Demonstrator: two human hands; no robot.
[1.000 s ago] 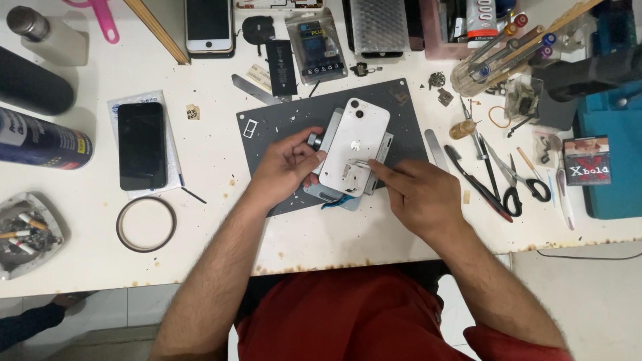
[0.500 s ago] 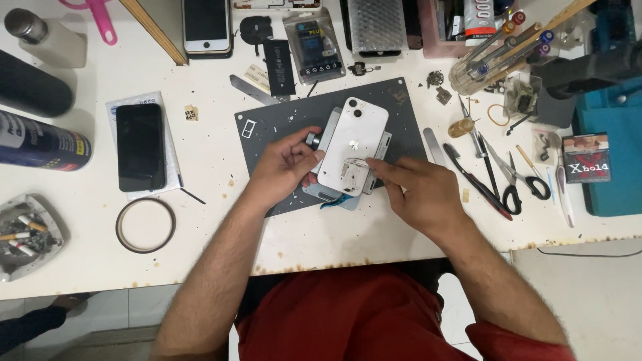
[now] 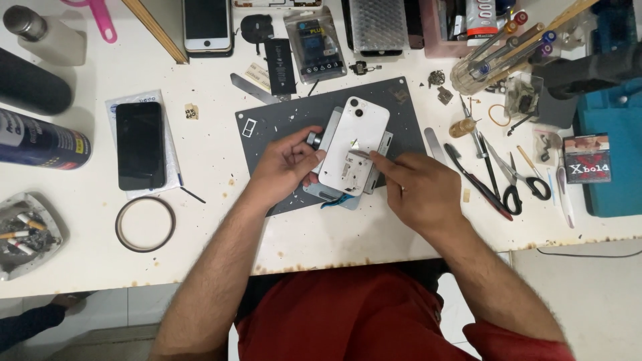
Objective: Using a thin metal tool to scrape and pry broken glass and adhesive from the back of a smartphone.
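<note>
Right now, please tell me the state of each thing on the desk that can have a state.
White phone: face down, clamped in a metal holder on the grey mat.
Left hand: grips the holder's knob side.
Right hand: fingers press a thin tool on the phone's back.
Black phone: face up, screen dark.
Scissors: closed.
Ashtray: holds cigarette butts.

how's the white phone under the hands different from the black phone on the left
The white phone lies back up in a grey clamp on the dark mat, tilted; the black phone lies screen up on a pale sheet, nearly straight. The left hand and right hand touch the white phone; nothing touches the black phone. Both lie flat on the table.
</note>
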